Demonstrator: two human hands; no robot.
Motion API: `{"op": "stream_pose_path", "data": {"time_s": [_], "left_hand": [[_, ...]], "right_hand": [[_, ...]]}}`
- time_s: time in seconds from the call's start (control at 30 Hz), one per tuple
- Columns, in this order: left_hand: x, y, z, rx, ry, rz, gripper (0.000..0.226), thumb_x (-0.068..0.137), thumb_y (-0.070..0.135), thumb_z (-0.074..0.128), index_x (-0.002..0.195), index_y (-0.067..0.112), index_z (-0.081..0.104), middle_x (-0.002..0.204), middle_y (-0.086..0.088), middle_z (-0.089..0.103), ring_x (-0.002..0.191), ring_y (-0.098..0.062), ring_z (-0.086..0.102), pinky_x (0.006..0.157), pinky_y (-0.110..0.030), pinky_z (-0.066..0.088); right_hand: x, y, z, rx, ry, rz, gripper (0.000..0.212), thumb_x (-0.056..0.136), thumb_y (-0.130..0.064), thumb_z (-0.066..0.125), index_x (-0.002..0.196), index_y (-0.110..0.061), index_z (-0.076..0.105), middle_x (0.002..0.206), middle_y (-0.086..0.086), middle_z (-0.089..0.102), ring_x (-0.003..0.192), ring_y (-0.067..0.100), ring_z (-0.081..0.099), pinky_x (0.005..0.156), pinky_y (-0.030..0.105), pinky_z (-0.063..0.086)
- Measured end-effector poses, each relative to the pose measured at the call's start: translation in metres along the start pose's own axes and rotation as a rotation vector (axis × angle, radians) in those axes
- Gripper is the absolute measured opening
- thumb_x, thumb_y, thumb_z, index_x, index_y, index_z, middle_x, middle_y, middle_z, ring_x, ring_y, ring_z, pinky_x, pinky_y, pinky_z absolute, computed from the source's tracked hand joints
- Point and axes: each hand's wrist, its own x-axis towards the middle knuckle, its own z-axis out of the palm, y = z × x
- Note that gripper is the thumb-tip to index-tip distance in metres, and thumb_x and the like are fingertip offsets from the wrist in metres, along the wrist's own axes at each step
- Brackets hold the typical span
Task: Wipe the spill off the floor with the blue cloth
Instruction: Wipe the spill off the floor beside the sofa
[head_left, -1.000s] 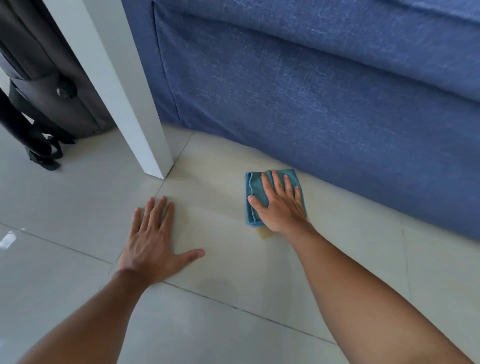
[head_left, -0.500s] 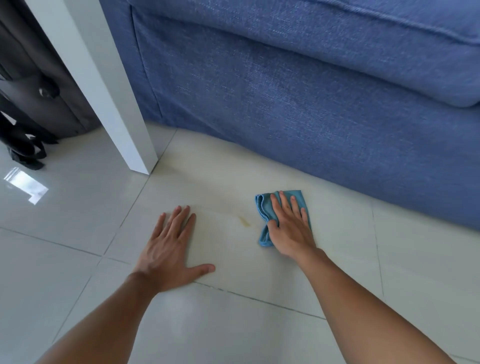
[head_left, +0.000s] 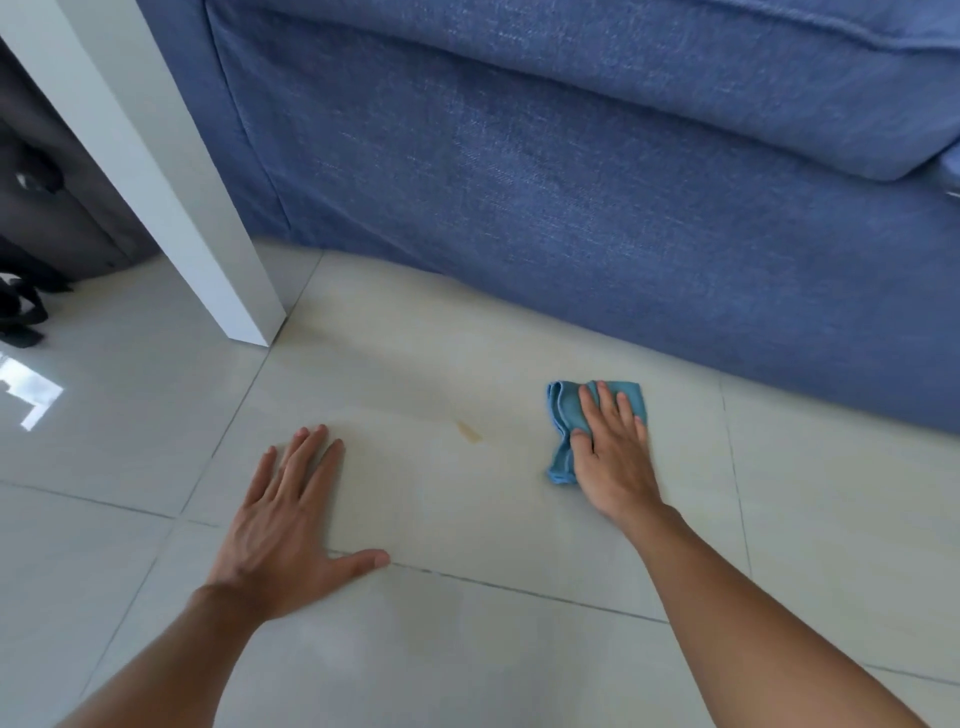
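Note:
A folded blue cloth (head_left: 562, 426) lies on the pale floor tiles in front of the sofa. My right hand (head_left: 613, 457) presses flat on top of it, covering most of it. A small yellowish streak of spill (head_left: 469, 432) sits on the tile to the left of the cloth, with a faint smear around it. My left hand (head_left: 291, 519) rests flat on the floor further left, fingers spread, holding nothing.
A blue fabric sofa (head_left: 571, 182) runs across the back, close behind the cloth. A white table leg (head_left: 171, 197) stands at the left, with a dark bag (head_left: 47, 208) behind it. Tile joints cross the floor (head_left: 519, 675).
My right hand has slid the cloth to the right, off the spill, so the yellowish streak now shows. The view has shifted, and my left hand stays planted on the floor.

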Motion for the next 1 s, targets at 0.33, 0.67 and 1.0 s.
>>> {"op": "stream_pose_path", "data": {"time_s": [0.33, 0.67, 1.0], "left_hand": [[-0.034, -0.009, -0.001, -0.017, -0.012, -0.179, 0.142, 0.059, 0.103, 0.039, 0.160, 0.005, 0.013, 0.168, -0.012, 0.005, 0.156, -0.024, 0.001, 0.126, -0.045, 0.003], [-0.035, -0.015, -0.004, -0.006, -0.035, -0.168, 0.144, 0.059, 0.105, 0.040, 0.159, 0.005, 0.014, 0.168, -0.013, 0.008, 0.157, -0.022, 0.001, 0.125, -0.043, 0.000], [-0.050, -0.036, -0.008, -0.026, 0.020, -0.243, 0.133, 0.069, 0.099, 0.035, 0.159, 0.003, 0.016, 0.169, -0.011, 0.003, 0.156, -0.018, -0.004, 0.126, -0.040, -0.001]], "right_hand": [[0.021, -0.115, 0.043, -0.025, -0.071, -0.381, 0.061, 0.103, -0.023, 0.032, 0.163, -0.025, 0.020, 0.172, -0.004, 0.009, 0.158, 0.020, -0.002, 0.127, 0.040, -0.003], [-0.010, -0.087, 0.041, -0.065, -0.146, -0.623, 0.069, 0.094, -0.023, 0.038, 0.161, -0.029, 0.025, 0.170, -0.011, 0.014, 0.157, 0.012, 0.001, 0.127, 0.039, 0.001], [0.041, -0.118, 0.047, -0.221, -0.101, -0.366, 0.075, 0.093, -0.073, 0.020, 0.160, -0.043, 0.007, 0.172, -0.005, -0.007, 0.157, 0.024, -0.011, 0.125, 0.048, -0.007]]}}
